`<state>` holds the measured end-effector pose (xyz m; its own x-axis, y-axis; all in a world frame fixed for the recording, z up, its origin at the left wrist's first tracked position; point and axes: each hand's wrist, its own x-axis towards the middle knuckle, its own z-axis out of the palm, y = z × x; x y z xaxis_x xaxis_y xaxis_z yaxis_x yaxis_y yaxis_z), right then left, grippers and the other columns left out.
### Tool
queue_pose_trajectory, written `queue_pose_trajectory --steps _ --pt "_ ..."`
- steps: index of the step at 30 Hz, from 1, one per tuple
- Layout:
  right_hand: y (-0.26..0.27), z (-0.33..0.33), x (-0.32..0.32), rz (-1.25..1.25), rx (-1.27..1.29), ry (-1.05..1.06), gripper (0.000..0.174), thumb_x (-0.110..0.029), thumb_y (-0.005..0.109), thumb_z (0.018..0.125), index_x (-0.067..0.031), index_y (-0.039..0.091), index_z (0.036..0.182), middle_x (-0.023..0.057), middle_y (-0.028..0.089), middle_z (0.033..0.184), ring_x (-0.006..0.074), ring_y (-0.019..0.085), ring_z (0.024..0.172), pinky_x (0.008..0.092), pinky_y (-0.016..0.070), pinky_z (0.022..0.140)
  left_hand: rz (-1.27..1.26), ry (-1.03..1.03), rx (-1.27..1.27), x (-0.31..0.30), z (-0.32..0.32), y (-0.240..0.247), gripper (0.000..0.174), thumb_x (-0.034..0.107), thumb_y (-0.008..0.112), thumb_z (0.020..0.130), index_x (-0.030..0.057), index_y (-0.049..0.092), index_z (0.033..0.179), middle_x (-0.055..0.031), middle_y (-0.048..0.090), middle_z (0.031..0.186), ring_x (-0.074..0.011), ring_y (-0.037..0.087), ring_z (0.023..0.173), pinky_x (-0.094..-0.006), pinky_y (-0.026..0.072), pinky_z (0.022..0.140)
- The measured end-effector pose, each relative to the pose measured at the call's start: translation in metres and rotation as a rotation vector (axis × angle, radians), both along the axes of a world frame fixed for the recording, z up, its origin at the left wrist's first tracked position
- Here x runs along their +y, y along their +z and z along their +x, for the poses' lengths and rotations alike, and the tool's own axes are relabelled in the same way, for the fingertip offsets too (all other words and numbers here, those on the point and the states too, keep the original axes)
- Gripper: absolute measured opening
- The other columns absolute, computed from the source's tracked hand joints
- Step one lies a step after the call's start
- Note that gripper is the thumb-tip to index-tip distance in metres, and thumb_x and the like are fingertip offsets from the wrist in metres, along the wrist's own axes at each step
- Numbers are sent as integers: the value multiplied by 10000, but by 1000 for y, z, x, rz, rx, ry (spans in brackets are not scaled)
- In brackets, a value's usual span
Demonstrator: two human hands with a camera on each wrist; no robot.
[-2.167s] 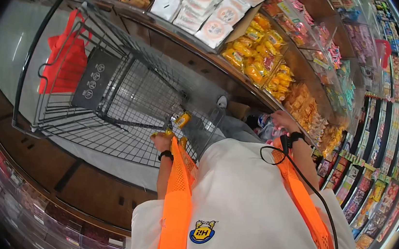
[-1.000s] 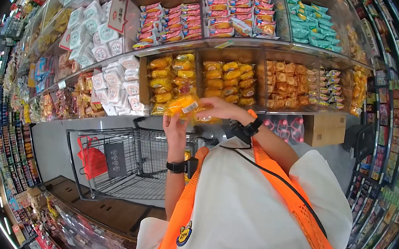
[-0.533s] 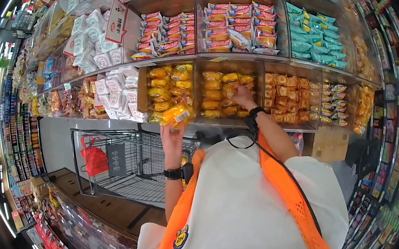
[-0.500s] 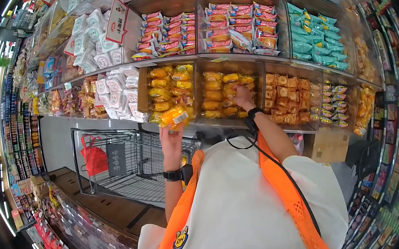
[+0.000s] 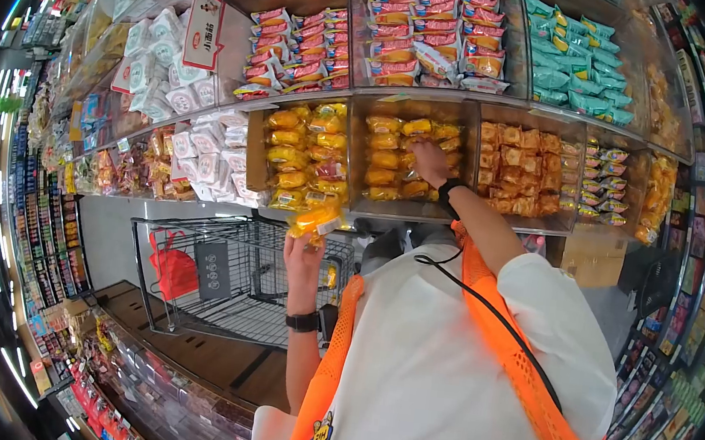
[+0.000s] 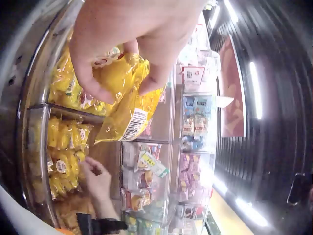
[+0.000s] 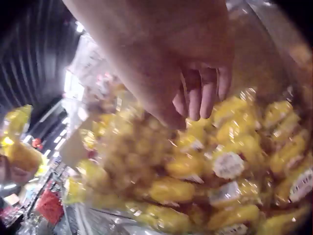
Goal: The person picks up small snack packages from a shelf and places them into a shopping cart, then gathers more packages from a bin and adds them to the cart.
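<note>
My left hand (image 5: 303, 262) is raised at the front edge of the shelf, pinching a yellow plastic-wrapped snack pack (image 5: 316, 219) between thumb and fingers. A barcode label (image 6: 134, 123) shows on its wrapper in the left wrist view. My right hand (image 5: 429, 161) reaches down into a clear-walled bin of similar yellow packs (image 5: 383, 159). In the right wrist view the fingers (image 7: 208, 95) point downward, lightly bent, with the tips right at the top packs (image 7: 234, 129). No pack shows between them. Another bin of yellow packs (image 5: 288, 157) lies just left.
Below the shelf stands a wire shopping cart (image 5: 249, 308) with a red bag (image 5: 174, 266) at its far end. Neighbouring bins hold orange-brown packs (image 5: 517, 169), white packs (image 5: 209, 149), pink packs (image 5: 398, 31) and teal packs (image 5: 570, 67). A cardboard box (image 5: 594, 256) sits below right.
The view rose from the cart to the shelf. Both hands were at the yellow pack; then the right hand left it and went into the bin on the right. The left hand kept its pack.
</note>
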<state>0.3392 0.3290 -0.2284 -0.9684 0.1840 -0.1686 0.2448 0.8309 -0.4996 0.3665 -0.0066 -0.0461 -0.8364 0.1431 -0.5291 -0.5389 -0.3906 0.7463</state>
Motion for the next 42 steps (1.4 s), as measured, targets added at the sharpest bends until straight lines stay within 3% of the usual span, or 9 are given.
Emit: queue_pose_trajectory --steps 5,8,12,15,18,30,36,39,42 --pt "128 3 -20 -721 32 102 462 -287 723 849 -31 615 1218 158 641 1194 296 627 1060 374 508 867 -155 -186 46 29 -11 -25 252 52 637 897 76 563 1137 -46 617 1113 -144 607 991 -301 530 794" --pt "150 21 -43 -939 123 481 547 -335 731 858 -53 569 1298 168 632 1221 270 623 1067 345 496 878 -137 -274 -28 57 -8 -36 218 83 663 902 81 581 1104 -27 625 1089 -126 608 980 -286 530 758" --pt "136 20 -14 -944 -52 339 522 -283 743 841 -54 571 1277 160 640 1182 295 615 1075 368 484 920 -133 -295 -84 73 -4 -46 162 136 662 936 131 580 1076 6 629 1083 -104 606 952 -320 515 775" --pt "60 17 11 -486 67 242 459 -182 737 822 -70 584 1240 156 644 1134 327 618 1055 387 500 900 -131 -274 -86 58 -1 -63 166 134 653 940 138 581 1090 3 630 1082 -110 608 953 -313 505 753" --pt "15 19 13 -198 -187 256 428 -64 706 794 -94 590 1206 153 643 1091 353 625 1008 421 514 864 -84 -243 -119 48 6 -49 163 125 645 937 131 581 1087 -20 630 1077 -134 612 952 -310 497 740" --pt "-32 20 -22 277 114 298 446 11 657 758 -30 589 1196 131 599 1173 322 569 1089 451 498 854 -106 -110 -153 -5 36 -49 151 92 649 913 112 587 1049 -59 614 1078 -161 607 940 -299 498 719" --pt "28 12 -16 -69 44 306 309 -198 707 790 -41 615 1040 132 642 1035 340 622 970 426 505 776 -158 -192 -132 4 36 -55 191 72 645 913 83 603 1099 -46 594 1199 -153 610 992 -308 518 754" --pt "82 11 -32 -439 -30 468 495 -418 725 815 -41 597 1110 145 658 1059 319 654 957 415 515 732 -195 -288 -22 24 28 -40 276 77 639 920 67 605 1193 -31 556 1295 -160 607 1043 -318 525 822" --pt "122 20 -59 -823 -346 429 608 -549 643 879 -32 573 1191 145 672 1030 254 670 835 354 531 714 -92 -492 39 41 18 -30 406 130 645 927 27 574 1313 -28 314 1537 -195 512 1257 -335 491 951"
